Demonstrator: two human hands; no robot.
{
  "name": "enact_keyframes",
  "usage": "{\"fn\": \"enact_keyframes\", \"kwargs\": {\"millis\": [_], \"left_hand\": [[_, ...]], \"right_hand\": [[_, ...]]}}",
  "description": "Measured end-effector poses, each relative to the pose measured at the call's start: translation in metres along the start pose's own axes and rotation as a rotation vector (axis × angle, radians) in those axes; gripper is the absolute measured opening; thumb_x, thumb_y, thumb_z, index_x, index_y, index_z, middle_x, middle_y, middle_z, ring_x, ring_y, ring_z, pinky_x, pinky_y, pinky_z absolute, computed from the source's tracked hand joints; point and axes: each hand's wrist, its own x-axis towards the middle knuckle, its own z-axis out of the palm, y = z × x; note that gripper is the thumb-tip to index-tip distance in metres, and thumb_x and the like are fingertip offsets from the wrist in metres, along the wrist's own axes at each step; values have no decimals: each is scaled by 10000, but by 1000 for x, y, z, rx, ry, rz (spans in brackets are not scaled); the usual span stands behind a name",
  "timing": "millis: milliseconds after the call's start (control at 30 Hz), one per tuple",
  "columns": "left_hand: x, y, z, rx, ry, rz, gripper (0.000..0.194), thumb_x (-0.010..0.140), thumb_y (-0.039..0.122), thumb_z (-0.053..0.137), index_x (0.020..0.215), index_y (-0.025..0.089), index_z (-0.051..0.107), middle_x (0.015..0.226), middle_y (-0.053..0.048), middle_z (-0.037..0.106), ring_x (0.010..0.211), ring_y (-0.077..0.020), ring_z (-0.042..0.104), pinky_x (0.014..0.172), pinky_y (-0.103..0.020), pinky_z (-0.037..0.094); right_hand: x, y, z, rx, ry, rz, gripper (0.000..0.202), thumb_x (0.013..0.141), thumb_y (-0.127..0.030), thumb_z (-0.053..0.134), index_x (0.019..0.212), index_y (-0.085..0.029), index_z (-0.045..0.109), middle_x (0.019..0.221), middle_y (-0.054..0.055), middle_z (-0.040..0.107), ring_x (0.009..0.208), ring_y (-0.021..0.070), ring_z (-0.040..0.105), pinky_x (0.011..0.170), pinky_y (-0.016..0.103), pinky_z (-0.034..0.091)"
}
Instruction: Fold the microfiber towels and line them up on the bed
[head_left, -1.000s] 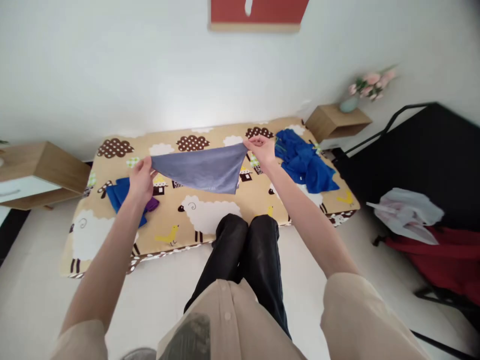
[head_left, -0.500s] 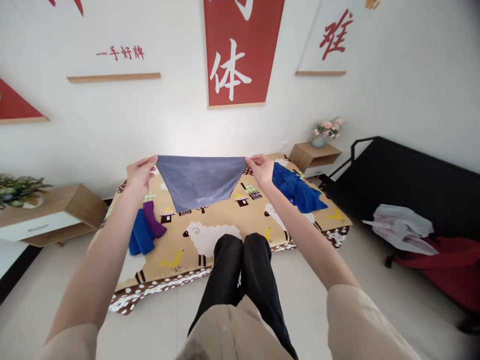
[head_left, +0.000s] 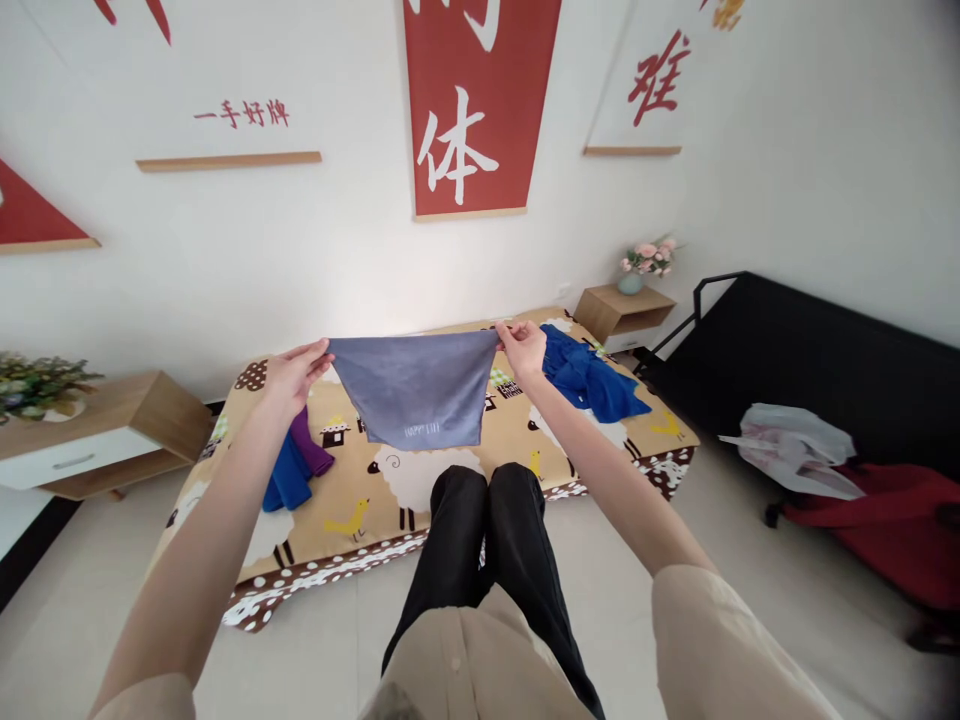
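A grey-blue towel [head_left: 416, 385] with pale lettering near its lower edge hangs stretched between my two hands, above the bed. My left hand [head_left: 295, 375] pinches its upper left corner. At the upper right corner, my right hand [head_left: 523, 347] grips the cloth between thumb and fingers. Below my left forearm lie a folded blue cloth [head_left: 287, 482] and a purple cloth [head_left: 309, 447], partly covered by the arm. A crumpled blue cloth [head_left: 589, 375] rests on the bed to the right of my right hand.
The bed [head_left: 442, 505] has a tan sheep-print cover. Wooden nightstands stand at the left [head_left: 161, 420] and right [head_left: 611, 308], each with flowers. At the right is a black folding bed frame [head_left: 795, 350], with a white plastic bag [head_left: 799, 450] and red fabric [head_left: 892, 530] by it.
Both hands have come down a little, and the towel hangs lower and straighter over the bed. My left hand has moved slightly right. The view has shifted a little.
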Motion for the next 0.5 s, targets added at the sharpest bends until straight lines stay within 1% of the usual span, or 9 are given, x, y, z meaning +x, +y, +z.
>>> {"fn": "enact_keyframes", "kwargs": {"millis": [67,133,167,233,300,367,500], "left_hand": [[1,-6,-3,-14,-1,-13,182,652,127,869,792,115,754,815,-63,733,730,-116,685,690,-187,586],[2,-9,-6,-25,4,-14,158,663,124,860,777,120,751,823,-65,737,733,-117,686,702,-190,598],[3,-9,-8,-29,6,-10,149,668,123,856,774,122,752,829,-67,739,736,-117,687,711,-192,603],[4,-10,-12,-36,9,5,139,678,125,852,779,123,757,844,-69,741,742,-118,687,736,-201,614],[5,-10,-17,-36,15,23,136,685,130,850,789,123,763,853,-69,742,748,-122,687,759,-214,623],[5,-12,-21,-34,15,36,130,692,132,846,793,125,765,859,-67,743,760,-127,690,791,-232,629],[5,-21,-26,-55,-1,17,97,709,108,821,782,135,764,874,-61,746,793,-127,700,896,-264,624]], "right_hand": [[-3,4,-1,68,-62,53,537,651,-610,854,769,-237,486,698,-7,671,643,156,673,615,275,532],[-7,7,-1,143,-128,64,548,584,-548,909,814,-229,527,770,2,704,729,160,690,707,290,561],[-8,8,0,165,-149,64,558,547,-508,933,831,-227,543,791,1,711,759,159,691,750,298,566],[-11,11,1,172,-151,67,561,503,-446,953,833,-223,558,800,-3,709,789,159,690,797,307,563],[-12,14,3,154,-120,75,535,503,-429,946,800,-220,552,789,-1,702,787,159,686,792,303,555],[-14,18,6,131,-89,88,514,519,-440,932,769,-219,540,764,3,694,761,159,678,747,290,543],[-18,26,7,63,-40,119,506,540,-472,923,722,-223,521,704,-6,677,700,151,661,664,262,522]]}}
